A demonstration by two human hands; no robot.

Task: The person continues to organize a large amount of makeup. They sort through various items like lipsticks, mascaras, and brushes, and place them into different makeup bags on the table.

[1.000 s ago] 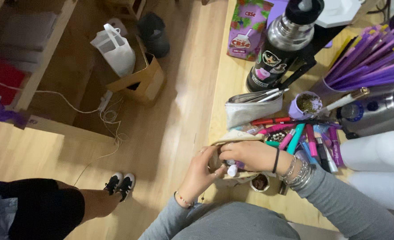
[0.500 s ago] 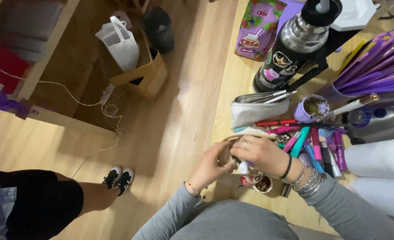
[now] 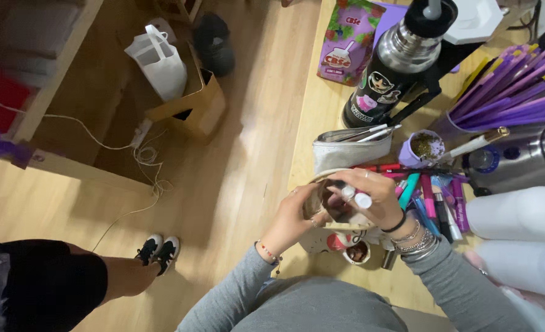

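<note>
Pouch (image 3: 331, 206): near the desk (image 3: 312, 132) edge, below the grey case (image 3: 349, 150). Your left hand (image 3: 294, 218) fingers grip its rim; your right hand (image 3: 377, 197) fingers pinch white-tipped tubes (image 3: 355, 197). Risk: tubes slip, pouch tips floorward.

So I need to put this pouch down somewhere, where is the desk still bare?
Bare wood runs along the desk's left edge, between the purple snack bag and the grey pencil case. A smaller strip lies in front of the small cup. Right of the hands, markers, white bottles and purple straws crowd it.
</note>
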